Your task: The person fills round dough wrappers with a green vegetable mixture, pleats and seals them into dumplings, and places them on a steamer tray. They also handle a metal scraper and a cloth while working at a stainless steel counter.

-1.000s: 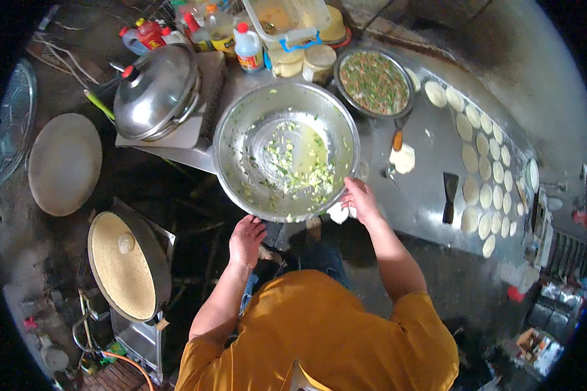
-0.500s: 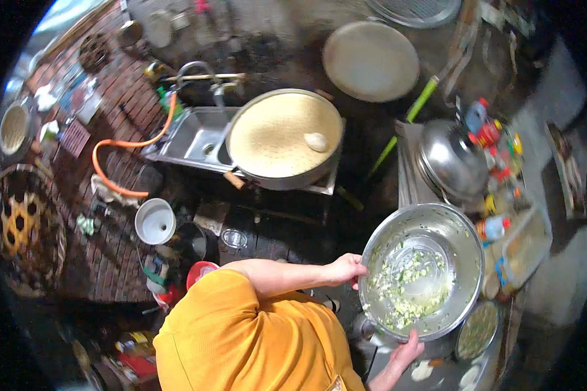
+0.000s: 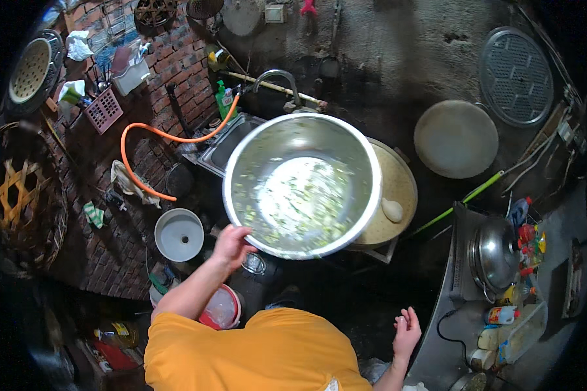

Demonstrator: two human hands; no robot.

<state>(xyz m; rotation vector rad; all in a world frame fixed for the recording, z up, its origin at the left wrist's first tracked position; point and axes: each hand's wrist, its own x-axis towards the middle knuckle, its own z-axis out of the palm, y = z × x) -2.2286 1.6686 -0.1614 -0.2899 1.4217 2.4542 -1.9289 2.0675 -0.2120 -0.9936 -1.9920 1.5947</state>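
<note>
My left hand grips the lower left rim of a wide stainless steel bowl. Chopped pale green vegetable bits are scattered over the bowl's inside, slightly blurred. The bowl is over the sink side, partly covering a large round pot full of something yellowish, on which a small pale rounded thing rests. My right hand is off the bowl, beside the counter edge, with its fingers loosely bent and apart and nothing in them.
Behind the bowl are a metal sink, a curved faucet and an orange hose. A white bucket and a red tub stand near my left arm. On the right counter sit a lidded pot and several bottles.
The bowl has moved from the right counter leftward to the sink and pot. My right hand has let go of it; my left hand still holds it. The view has turned left.
</note>
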